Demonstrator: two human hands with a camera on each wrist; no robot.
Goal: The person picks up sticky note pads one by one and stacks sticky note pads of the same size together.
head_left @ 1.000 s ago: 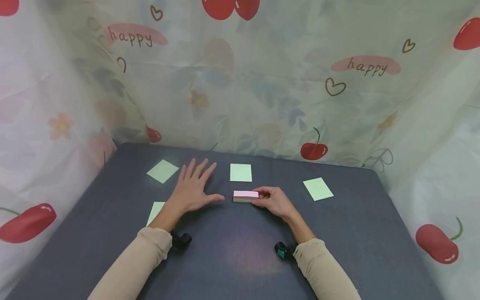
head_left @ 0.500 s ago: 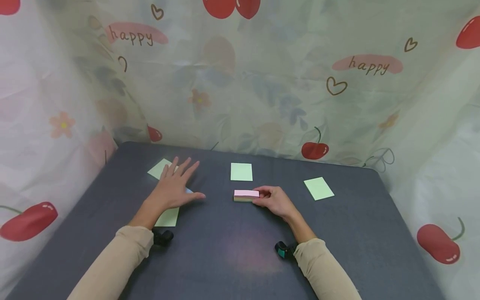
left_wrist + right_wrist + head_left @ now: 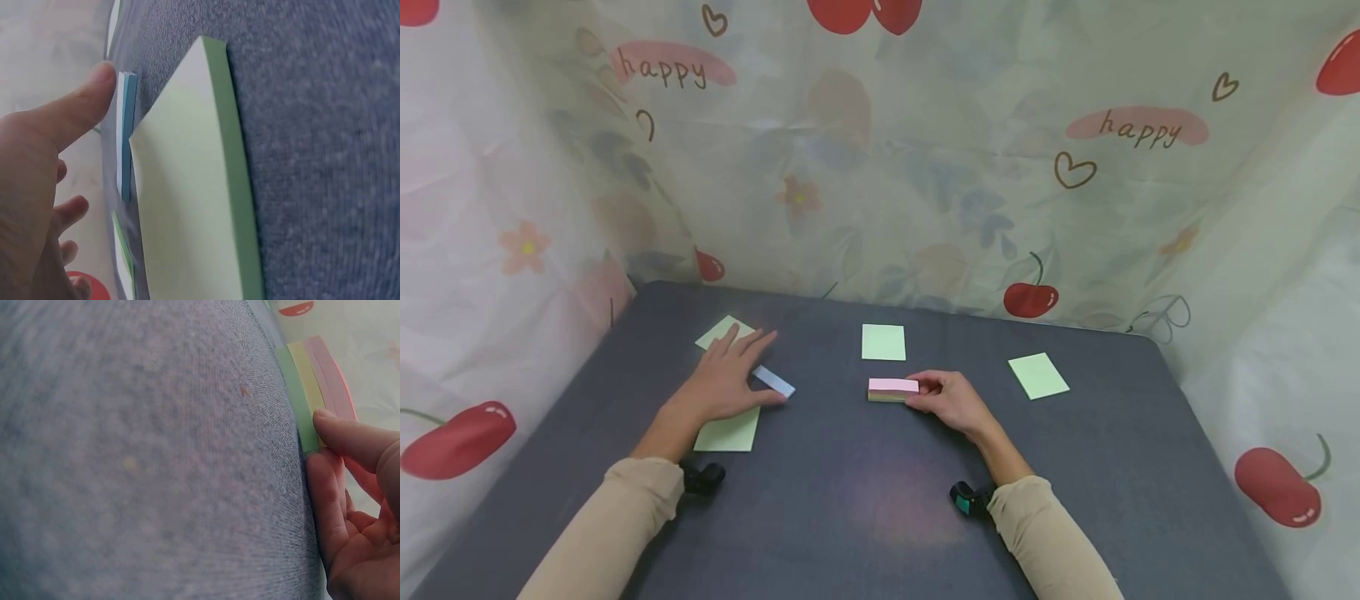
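Observation:
My right hand (image 3: pixel 951 404) pinches the right end of a small stack of narrow sticky note pads (image 3: pixel 887 390). In the right wrist view, the stack's layers (image 3: pixel 304 384) run green, yellow and pink, with thumb and fingers at one end. My left hand (image 3: pixel 718 383) is spread with relaxed fingers around a narrow blue sticky note pad (image 3: pixel 773 381), its thumb right at the pad's near end. The left wrist view shows the thumb beside the same blue pad (image 3: pixel 127 137). Below that hand lies a square green sticky note pad (image 3: pixel 730 432), partly covered by it.
More square green pads lie on the dark cloth-covered table (image 3: pixel 850 517): a far-left pad (image 3: pixel 722 332) partly behind the left fingers, a back-middle pad (image 3: pixel 883 342) and a right pad (image 3: pixel 1038 376). A printed curtain (image 3: pixel 880 167) hangs behind the table and along both sides.
My left hand has moved left and slightly nearer, its fingers now lying around the blue pad, which has come into view. The right hand stays in place, pinching the stack.

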